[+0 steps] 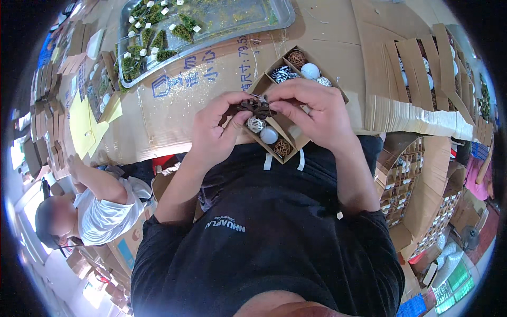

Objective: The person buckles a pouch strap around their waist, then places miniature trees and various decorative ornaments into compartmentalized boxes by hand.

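Note:
My left hand [216, 127] and my right hand [321, 116] meet over a cardboard box, pinching a dark brown pine cone [259, 108] between thumbs and fingers. Something thin and shiny shows at its top, too small to make out. Below lies the divided brown box [289, 128], its middle partly covered by my hands. Its near end holds a white woven ball [256, 124], a smooth white ball [269, 135] and a brown wicker ball [282, 148]. In the far end sit another wicker ball [297, 58], a white ball [310, 71] and a dark, white-tipped cone [283, 74].
A clear plastic tray [288, 15] of small green trees with white bases stands at the far left on the cardboard-covered table [174, 124]. Filled boxes [422, 74] are lined up at right. Yellow paper [87, 127] lies left, near a co-worker [100, 206].

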The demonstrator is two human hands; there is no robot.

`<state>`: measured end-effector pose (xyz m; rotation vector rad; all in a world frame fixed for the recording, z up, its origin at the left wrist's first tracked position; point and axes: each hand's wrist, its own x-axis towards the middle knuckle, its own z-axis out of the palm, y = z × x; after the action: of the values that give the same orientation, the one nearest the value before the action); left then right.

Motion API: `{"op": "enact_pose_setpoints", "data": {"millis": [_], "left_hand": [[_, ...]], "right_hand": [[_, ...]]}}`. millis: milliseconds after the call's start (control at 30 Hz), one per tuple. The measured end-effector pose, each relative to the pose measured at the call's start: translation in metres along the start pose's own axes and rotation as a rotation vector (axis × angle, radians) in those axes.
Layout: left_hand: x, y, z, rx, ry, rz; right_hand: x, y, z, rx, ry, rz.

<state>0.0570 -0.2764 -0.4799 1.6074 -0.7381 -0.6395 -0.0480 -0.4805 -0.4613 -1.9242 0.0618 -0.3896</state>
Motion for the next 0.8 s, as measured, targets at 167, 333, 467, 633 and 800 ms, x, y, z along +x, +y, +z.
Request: {"op": "enact_pose_setpoints", "data": {"millis": [167,333,467,633,800], "left_hand": [[-0.001,-0.003,-0.007,0.151,-0.063,0.027],[-0.003,-0.005,-0.005,0.008,-0.042,-0.008],[-0.001,0.000,-0.009,0.127,-0.093,0.033],[-0.004,0.002,-0.008,0.030,-0.078,-0.014],[-0.005,0.003,-0.007,0.080,-0.030,0.019]], "right_hand": [[0.001,-0.006,-0.009,-0.056,-0.176,-0.025],[-0.003,-0.003,-0.007,0.026,-0.141,0.013],[-0.001,-0.002,-0.015,0.008,-0.208,-0.001],[-0.006,-0.006,-0.007,0.018,-0.125,0.180],[-0.004,-0.012,-0.003,0.059,-0.068,0.191]]}}
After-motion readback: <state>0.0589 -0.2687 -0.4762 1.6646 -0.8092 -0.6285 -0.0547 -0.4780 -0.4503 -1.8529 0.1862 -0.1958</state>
